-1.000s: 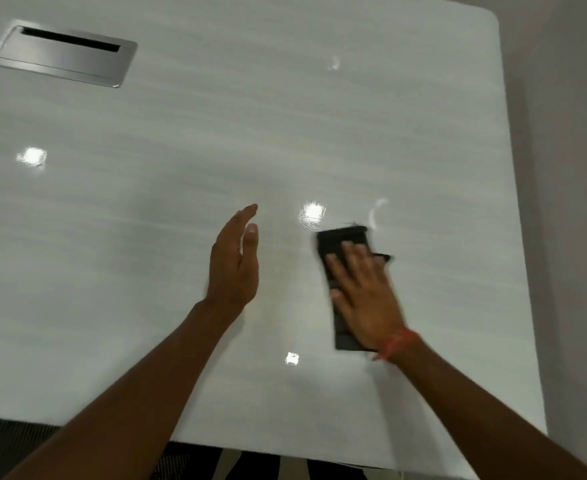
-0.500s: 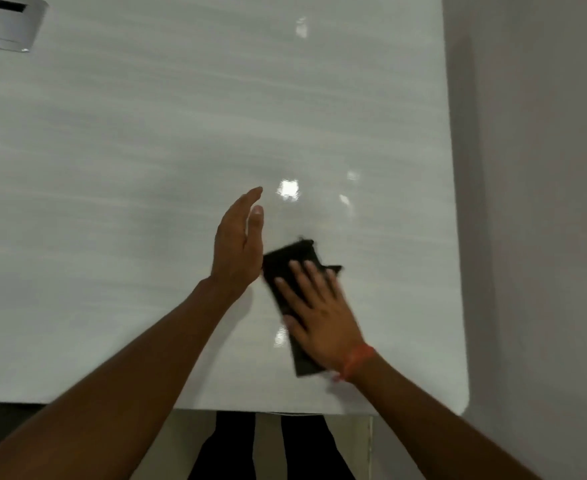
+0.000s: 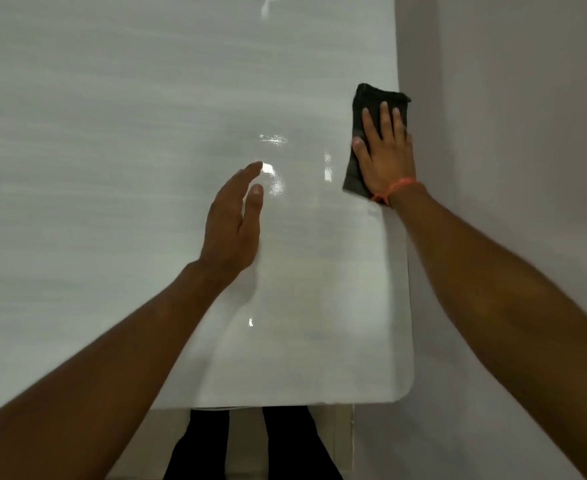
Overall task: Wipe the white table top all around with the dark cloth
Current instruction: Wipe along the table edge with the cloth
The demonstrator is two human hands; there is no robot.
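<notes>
The glossy white table top (image 3: 112,168) fills most of the view. A folded dark cloth (image 3: 368,105) lies at the table's right edge, one corner hanging slightly past it. My right hand (image 3: 385,154), with an orange band at the wrist, presses flat on the cloth with fingers spread. My left hand (image 3: 233,223) hovers edge-on over the middle of the table, fingers straight and together, holding nothing. The lower part of the cloth is hidden under my right palm.
A grey wall (image 3: 510,133) runs close along the table's right edge. The near edge ends in a rounded corner (image 3: 403,393) at the lower right. Dark trouser legs (image 3: 209,445) show below the near edge.
My right hand has slid the cloth from beside my left hand out to the right edge and farther away. My left hand keeps its pose. The view has shifted right.
</notes>
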